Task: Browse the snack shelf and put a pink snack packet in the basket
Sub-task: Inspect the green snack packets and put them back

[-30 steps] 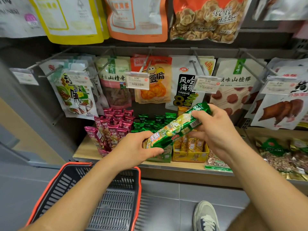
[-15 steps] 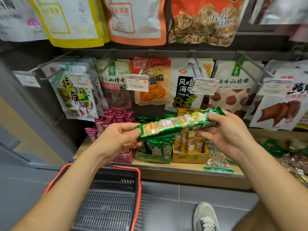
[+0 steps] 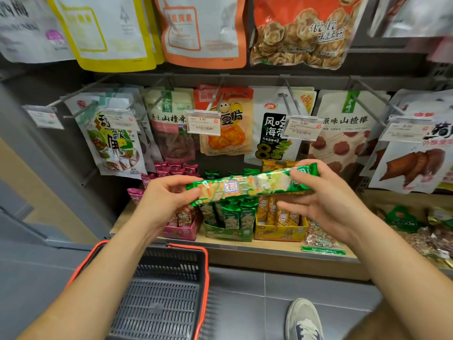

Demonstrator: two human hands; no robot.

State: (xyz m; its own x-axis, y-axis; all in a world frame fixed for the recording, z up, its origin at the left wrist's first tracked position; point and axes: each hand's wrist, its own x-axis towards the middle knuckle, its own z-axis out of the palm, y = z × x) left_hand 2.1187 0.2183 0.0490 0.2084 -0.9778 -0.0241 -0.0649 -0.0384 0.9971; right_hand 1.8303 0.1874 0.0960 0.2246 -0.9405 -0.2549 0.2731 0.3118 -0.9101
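A long green snack packet (image 3: 250,186) is held level in front of the shelf. My left hand (image 3: 166,197) pinches its left end and my right hand (image 3: 321,192) grips its right end with thumb on top. Behind my left hand, several pink snack packets (image 3: 175,168) stand in a pink display box (image 3: 180,231) on the wooden shelf. A grey basket with an orange rim (image 3: 169,263) sits on the floor below my left forearm; it looks empty.
Green packets in a green box (image 3: 228,231) and yellow packets in a yellow box (image 3: 279,231) stand beside the pink box. Peanut bags (image 3: 321,241) lie to the right. Hanging snack bags and price tags (image 3: 203,122) jut out on pegs above. My shoe (image 3: 304,320) is on the grey floor.
The green packet has swung from a tilt to level and risen a little. My left hand moved up from under it to pinch its left end. The view drifted slightly.
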